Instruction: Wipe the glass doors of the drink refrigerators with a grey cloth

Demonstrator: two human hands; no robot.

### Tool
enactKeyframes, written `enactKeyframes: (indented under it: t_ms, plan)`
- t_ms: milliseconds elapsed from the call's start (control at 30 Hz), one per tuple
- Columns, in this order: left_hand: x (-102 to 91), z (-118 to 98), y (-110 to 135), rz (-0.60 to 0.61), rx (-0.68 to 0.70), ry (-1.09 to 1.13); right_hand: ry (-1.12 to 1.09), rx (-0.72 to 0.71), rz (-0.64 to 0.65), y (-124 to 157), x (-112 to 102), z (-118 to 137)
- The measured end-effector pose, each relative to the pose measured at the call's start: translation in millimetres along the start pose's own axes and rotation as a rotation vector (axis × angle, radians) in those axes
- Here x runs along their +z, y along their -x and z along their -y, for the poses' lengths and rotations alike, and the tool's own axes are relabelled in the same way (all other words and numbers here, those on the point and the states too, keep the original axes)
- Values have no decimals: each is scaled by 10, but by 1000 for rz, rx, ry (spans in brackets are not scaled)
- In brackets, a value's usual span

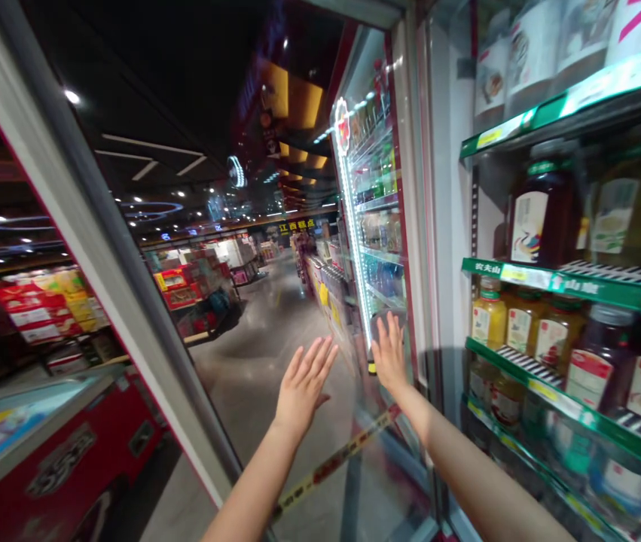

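Palms meet the glass: the left hand and the right hand both lie flat against the tall clear glass door with a grey frame and red edging, side by side at its lower middle. Each grip is fully open, fingers spread and pointing up, and has hold of nothing. Low on the door, under the hands, runs a slanted yellow-and-black tape strip whose print is too blurred to read.

Right of the door stand the cooler shelves. A green plastic price rail carries white Chinese characters, seemingly 农夫山. Above it is a dark red juice bottle with a white label, and below it are small yellow juice bottles with orange caps.

Through the door show a white-lit drinks cooler and, further off, a dark sign with yellow Chinese characters — not clearly legible. Left of the door sits a red chest freezer.
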State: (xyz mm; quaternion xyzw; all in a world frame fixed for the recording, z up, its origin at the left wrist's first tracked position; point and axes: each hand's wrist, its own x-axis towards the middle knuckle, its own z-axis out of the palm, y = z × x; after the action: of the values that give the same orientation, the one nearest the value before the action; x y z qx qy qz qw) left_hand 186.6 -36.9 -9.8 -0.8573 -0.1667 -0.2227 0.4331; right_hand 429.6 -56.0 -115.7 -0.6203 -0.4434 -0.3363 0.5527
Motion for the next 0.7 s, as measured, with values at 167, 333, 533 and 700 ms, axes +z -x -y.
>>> enactKeyframes:
  t_ms: [167, 333, 533, 700]
  plan:
    - [30, 25, -21, -1, 0, -5, -20, 231, -103, 213, 63, -320]
    - [46, 33, -33, -12, -7, 22, -20, 186, -94, -84, 34, -324]
    - [28, 25, -51, -27, -15, 65, -50, 145, -65, -259, -139, -552]
    - [4, 13, -65, -44, -10, 78, -124, 310, -50, 369, -77, -574]
